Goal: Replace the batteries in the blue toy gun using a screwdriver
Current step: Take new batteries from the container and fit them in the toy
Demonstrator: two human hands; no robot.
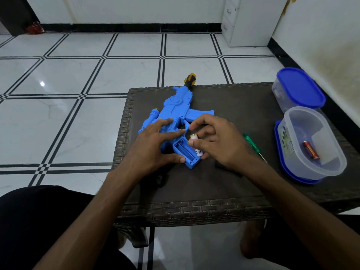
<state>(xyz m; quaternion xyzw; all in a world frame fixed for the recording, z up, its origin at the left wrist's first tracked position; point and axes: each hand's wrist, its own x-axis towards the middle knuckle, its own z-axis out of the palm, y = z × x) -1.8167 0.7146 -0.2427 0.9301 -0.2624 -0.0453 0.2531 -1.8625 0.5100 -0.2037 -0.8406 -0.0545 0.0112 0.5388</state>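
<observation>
The blue toy gun [175, 108] lies flat on the dark woven table [243, 106], barrel pointing away, its battery compartment [184, 151] in the grip uncovered. My left hand [155, 145] rests on the gun's body with fingers spread, thumb against the grip's edge. My right hand [216, 141] pinches a white battery [195, 143] and holds it at the compartment's right side. The green-handled screwdriver [252, 145] lies on the table just right of my right hand.
An open clear container [331, 152] on a blue lid holds a red battery [310, 150] at the table's right edge. A closed blue-lidded container [298, 88] stands behind it. A small black piece [221, 165] lies under my right wrist. Tiled floor surrounds the table.
</observation>
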